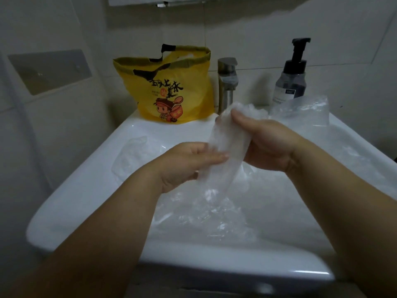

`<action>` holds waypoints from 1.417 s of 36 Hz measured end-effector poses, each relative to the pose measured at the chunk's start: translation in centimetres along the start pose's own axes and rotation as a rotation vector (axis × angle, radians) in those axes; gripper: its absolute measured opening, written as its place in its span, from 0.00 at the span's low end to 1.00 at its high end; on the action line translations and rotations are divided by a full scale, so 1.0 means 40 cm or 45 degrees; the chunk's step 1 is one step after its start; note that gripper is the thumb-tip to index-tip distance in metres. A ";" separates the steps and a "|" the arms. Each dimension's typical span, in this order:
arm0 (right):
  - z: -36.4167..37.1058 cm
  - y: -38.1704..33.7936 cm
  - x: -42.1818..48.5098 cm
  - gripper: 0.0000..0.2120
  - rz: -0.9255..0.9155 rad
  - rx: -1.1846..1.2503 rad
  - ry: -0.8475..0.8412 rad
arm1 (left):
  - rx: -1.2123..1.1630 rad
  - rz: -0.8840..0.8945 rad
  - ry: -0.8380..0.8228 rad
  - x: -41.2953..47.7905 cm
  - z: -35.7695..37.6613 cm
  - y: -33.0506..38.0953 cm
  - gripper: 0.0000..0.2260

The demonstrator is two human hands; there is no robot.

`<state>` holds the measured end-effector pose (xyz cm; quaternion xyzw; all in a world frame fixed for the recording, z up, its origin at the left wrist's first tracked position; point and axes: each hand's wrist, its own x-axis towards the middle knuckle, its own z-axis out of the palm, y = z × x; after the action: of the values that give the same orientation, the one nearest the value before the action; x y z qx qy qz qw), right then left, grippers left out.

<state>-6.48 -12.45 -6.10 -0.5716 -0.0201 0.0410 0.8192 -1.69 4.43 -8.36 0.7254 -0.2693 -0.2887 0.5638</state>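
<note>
- Sitting flat on the tiled wall at the far left is a shiny grey plate (pixel 49 70)
- A crinkly clear wrapper (pixel 135 155) lies on the left rim of the white sink (pixel 90 190)
- A yellow shopping bag (pixel 171 89) with a cartoon kid on it stands at the back of the sink, just beside the tap
- The left hand (pixel 189 164) is over the sink, its fingers straight and flat against the side of the see-through plastic bag (pixel 225 147)
- That bag is bunched up long and thin, held up over the middle of the sink between both hands, with its bottom end hanging down into the bowl
- The metal tap (pixel 227 82) stands behind it
- The right hand (pixel 270 145) is wrapped tight round the top part of the bag
- A dark soap pump bottle (pixel 290 80) stands at the back right, with more clear plastic (pixel 305 112) in front of it
</note>
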 end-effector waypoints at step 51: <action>0.037 0.046 0.009 0.11 -0.145 -0.504 0.534 | -0.406 0.114 0.247 0.019 -0.026 0.001 0.13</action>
<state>-6.33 -10.39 -7.33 -0.7144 0.1100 -0.1287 0.6790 -0.43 4.56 -8.22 0.6388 -0.1965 -0.2310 0.7071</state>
